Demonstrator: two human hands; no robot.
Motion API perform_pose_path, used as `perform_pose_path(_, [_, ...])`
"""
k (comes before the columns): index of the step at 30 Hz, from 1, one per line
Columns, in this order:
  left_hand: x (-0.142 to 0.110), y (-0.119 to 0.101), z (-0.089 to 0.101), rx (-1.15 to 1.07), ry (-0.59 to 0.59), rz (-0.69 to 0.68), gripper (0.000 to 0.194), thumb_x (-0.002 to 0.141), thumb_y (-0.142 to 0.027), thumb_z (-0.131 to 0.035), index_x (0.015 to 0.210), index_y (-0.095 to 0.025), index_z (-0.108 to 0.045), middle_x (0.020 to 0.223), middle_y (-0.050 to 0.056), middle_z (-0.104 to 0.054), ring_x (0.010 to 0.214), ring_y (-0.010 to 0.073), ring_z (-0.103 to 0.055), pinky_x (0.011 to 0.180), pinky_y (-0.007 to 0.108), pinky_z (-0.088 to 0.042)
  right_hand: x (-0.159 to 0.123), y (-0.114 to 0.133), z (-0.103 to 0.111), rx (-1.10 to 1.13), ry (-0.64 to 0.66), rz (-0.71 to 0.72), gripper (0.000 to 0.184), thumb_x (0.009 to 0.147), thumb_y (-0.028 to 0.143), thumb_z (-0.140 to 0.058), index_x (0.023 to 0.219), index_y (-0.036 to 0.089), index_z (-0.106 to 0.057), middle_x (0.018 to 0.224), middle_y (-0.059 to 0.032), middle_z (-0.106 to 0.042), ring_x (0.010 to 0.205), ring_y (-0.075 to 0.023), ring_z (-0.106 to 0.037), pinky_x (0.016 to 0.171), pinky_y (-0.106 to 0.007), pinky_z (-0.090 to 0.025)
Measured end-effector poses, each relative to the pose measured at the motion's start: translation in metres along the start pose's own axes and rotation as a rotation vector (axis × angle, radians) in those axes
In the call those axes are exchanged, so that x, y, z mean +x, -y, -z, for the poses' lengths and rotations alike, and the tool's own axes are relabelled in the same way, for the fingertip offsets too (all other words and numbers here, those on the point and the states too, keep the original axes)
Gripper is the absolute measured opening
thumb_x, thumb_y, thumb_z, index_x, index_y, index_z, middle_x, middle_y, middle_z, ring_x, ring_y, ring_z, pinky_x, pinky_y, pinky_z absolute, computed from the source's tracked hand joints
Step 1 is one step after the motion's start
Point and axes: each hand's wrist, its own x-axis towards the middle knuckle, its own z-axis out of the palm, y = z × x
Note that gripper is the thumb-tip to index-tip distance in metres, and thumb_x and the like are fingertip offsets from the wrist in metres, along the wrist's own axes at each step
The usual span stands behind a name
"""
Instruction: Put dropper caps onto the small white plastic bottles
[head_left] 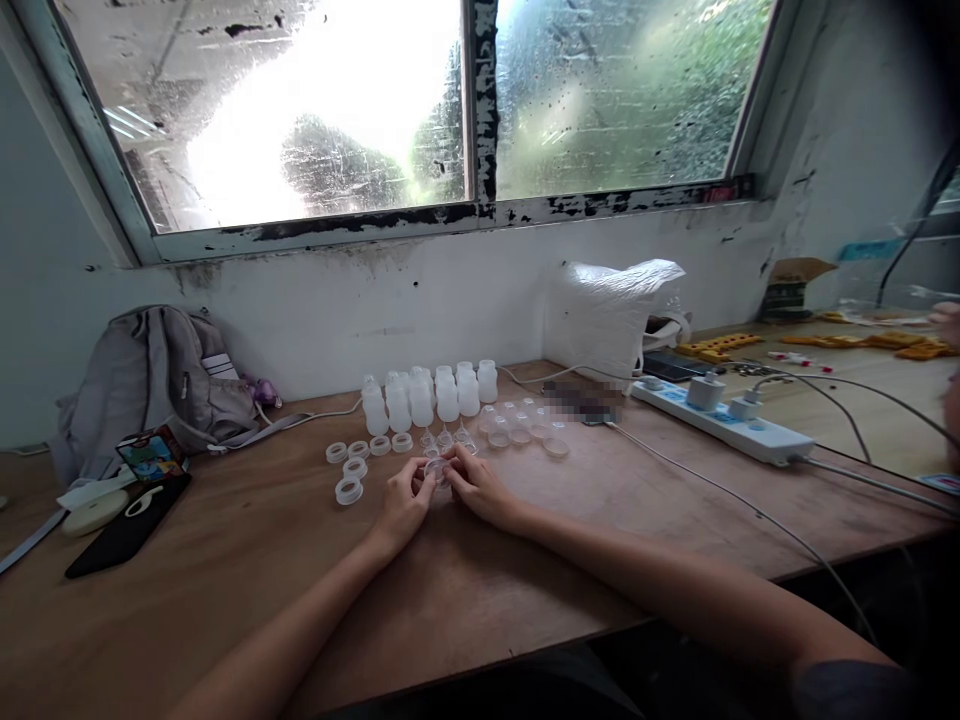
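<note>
Holding one clear plastic piece [434, 468] together — left hand [403, 508] and right hand [482, 494] both pinched narrow — near loose rings [349, 491] and white bottles [421, 400].

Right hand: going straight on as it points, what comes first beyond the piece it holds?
Probably the clear pointed pieces just past the held piece; the left hand is close to that line, depth is unclear.

We look through one head-worn camera, above the table's [247, 560] near edge, facing forward and down. In this wide view the window [600, 100] fills twelve o'clock, the backpack [150, 370] shows at nine and the power strip [731, 428] at three; our left hand [403, 503] and right hand [480, 488], within arm's reach, lie just below centre, toward six.
</note>
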Motion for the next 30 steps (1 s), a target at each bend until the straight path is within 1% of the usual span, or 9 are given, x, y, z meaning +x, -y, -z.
perform_pose_path(4, [-0.001, -0.003, 0.002, 0.002, 0.002, 0.002, 0.022, 0.08, -0.032, -0.039, 0.086, -0.017, -0.053, 0.072, 0.002, -0.06, 0.066, 0.0137, -0.055, 0.062, 0.022, -0.04, 0.0, -0.001, -0.002, 0.025, 0.009, 0.0, 0.004, 0.078, 0.02, -0.04, 0.078, 0.018, -0.044, 0.061, 0.0022, -0.054, 0.056, -0.0097, -0.049, 0.053, -0.02, -0.037])
perform_pose_path(8, [-0.002, -0.001, 0.0, 0.03, 0.004, 0.016, 0.021, 0.08, -0.033, -0.037, 0.08, -0.017, -0.051, 0.064, -0.001, -0.055, 0.057, 0.0117, -0.051, 0.055, 0.021, -0.037, -0.001, 0.0, -0.004, 0.023, 0.003, 0.005, 0.008, 0.079, 0.022, -0.038, 0.074, 0.019, -0.043, 0.06, 0.0023, -0.052, 0.053, -0.0093, -0.048, 0.051, -0.02, -0.036])
perform_pose_path(14, [-0.003, 0.007, -0.004, 0.013, -0.001, 0.028, 0.023, 0.08, -0.035, -0.036, 0.076, -0.017, -0.049, 0.062, -0.002, -0.054, 0.049, 0.0098, -0.049, 0.049, 0.02, -0.036, -0.001, 0.001, -0.004, 0.002, -0.001, 0.013, 0.006, 0.077, 0.02, -0.039, 0.072, 0.018, -0.042, 0.057, 0.0031, -0.05, 0.05, -0.0086, -0.045, 0.048, -0.019, -0.034])
perform_pose_path(19, [-0.004, 0.009, -0.003, 0.012, 0.01, 0.036, 0.024, 0.08, -0.036, -0.036, 0.077, -0.017, -0.05, 0.06, -0.002, -0.054, 0.044, 0.0088, -0.047, 0.045, 0.019, -0.035, 0.0, 0.0, -0.004, -0.025, 0.003, 0.02, 0.004, 0.075, 0.017, -0.041, 0.071, 0.018, -0.043, 0.054, 0.0038, -0.049, 0.048, -0.0077, -0.044, 0.046, -0.018, -0.032])
perform_pose_path(25, [-0.005, 0.003, -0.001, -0.039, 0.021, 0.051, 0.02, 0.076, -0.035, -0.042, 0.077, -0.016, -0.05, 0.062, -0.002, -0.055, 0.042, 0.0077, -0.046, 0.043, 0.018, -0.035, 0.0, 0.0, -0.002, 0.034, 0.033, 0.012, 0.004, 0.076, 0.019, -0.042, 0.074, 0.017, -0.044, 0.058, 0.0029, -0.053, 0.049, -0.0073, -0.045, 0.045, -0.018, -0.033])
perform_pose_path(30, [-0.005, 0.0, 0.0, -0.079, 0.041, 0.039, 0.021, 0.077, -0.035, -0.041, 0.079, -0.016, -0.05, 0.061, -0.002, -0.055, 0.038, 0.0067, -0.043, 0.042, 0.018, -0.034, -0.001, 0.005, 0.003, 0.088, 0.04, -0.009, 0.01, 0.077, 0.022, -0.043, 0.082, 0.017, -0.049, 0.058, 0.0025, -0.055, 0.052, -0.0087, -0.048, 0.05, -0.019, -0.037])
